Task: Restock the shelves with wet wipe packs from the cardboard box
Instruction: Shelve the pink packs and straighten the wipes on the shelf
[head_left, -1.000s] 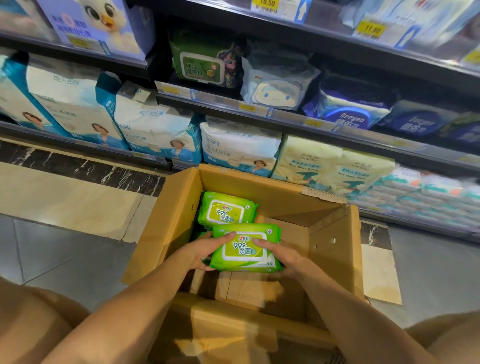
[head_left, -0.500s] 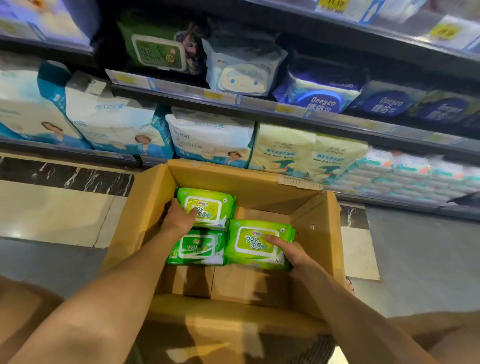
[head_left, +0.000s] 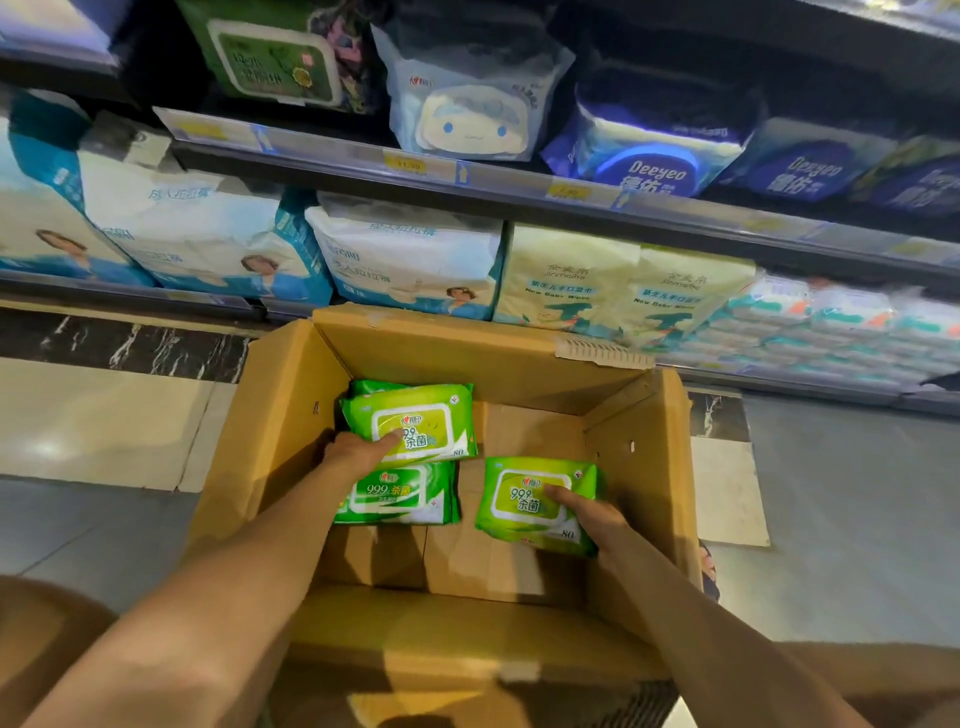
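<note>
Green wipe pack (head_left: 514, 514) reads "999", "80"; blue pack (head_left: 654, 156) reads "Deeyeo".

We have one view only, worn on the head. It looks forward and down into the near cardboard box (head_left: 291, 415). The shelves (head_left: 467, 192) run across the far side.

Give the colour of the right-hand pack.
The wet wipe pack is bright green; head view shows it.
</note>
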